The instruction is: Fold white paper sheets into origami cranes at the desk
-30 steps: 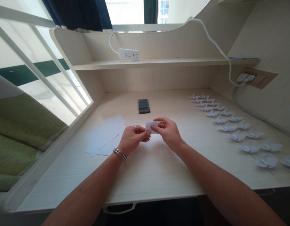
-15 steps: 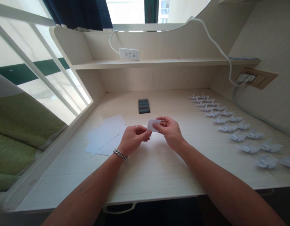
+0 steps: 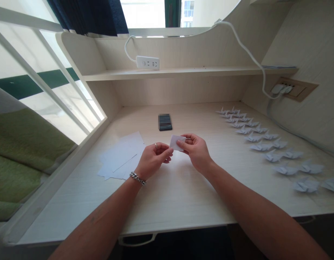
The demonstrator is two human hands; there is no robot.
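A small folded square of white paper (image 3: 175,142) is held above the middle of the desk. My right hand (image 3: 195,148) pinches its right side, thumb on the front and fingers behind. At its lower left corner, the thumb and fingertips of my left hand (image 3: 155,157) close on the paper's edge. The left hand wears a ring and a chain bracelet (image 3: 138,178). Left of that hand, loose white paper sheets (image 3: 123,151) lie overlapping on the desk. A dark, blurred-out flat object (image 3: 165,122) lies just beyond the hands.
Several folded white paper cranes (image 3: 261,146) stand in two rows along the desk's right side. A power strip (image 3: 147,63) rests on the shelf (image 3: 183,74) at the back. A white cable (image 3: 248,48) runs down to a wall socket (image 3: 295,89). White rails (image 3: 47,83) border the left.
The left fingertips have shifted slightly down and left at the folded paper's corner, showing more of it. The right hand keeps its pinch; the view has moved a little.
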